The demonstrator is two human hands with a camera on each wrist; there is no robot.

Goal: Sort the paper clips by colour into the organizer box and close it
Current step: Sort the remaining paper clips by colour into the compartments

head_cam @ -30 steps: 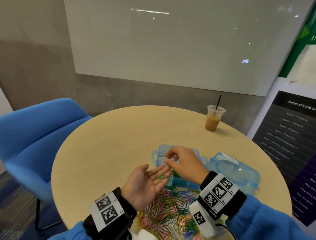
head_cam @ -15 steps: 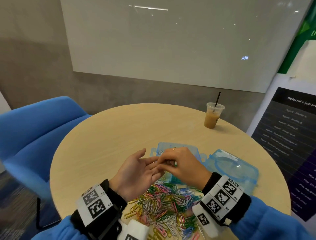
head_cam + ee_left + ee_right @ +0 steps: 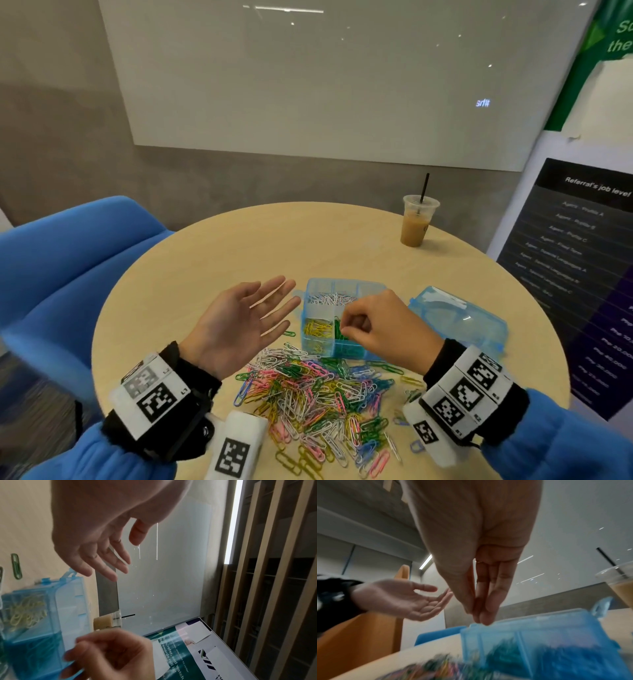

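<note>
The right hand [image 3: 380, 329] pinches shut right above the organizer box's [image 3: 342, 308] green part. I cannot tell if it holds a clip. The left hand [image 3: 239, 322] is wide open beside the box.

Left hand [image 3: 236, 322] palm up, fingers [image 3: 274, 294] straight and spread, holding nothing, raised beside the right. Right hand [image 3: 380, 329] palm down, fingertips [image 3: 485, 619] bunched against the thumb, pointing down; can't tell if anything is pinched. Hands apart, not touching. Both wrists carry marker bands over blue sleeves.
</note>
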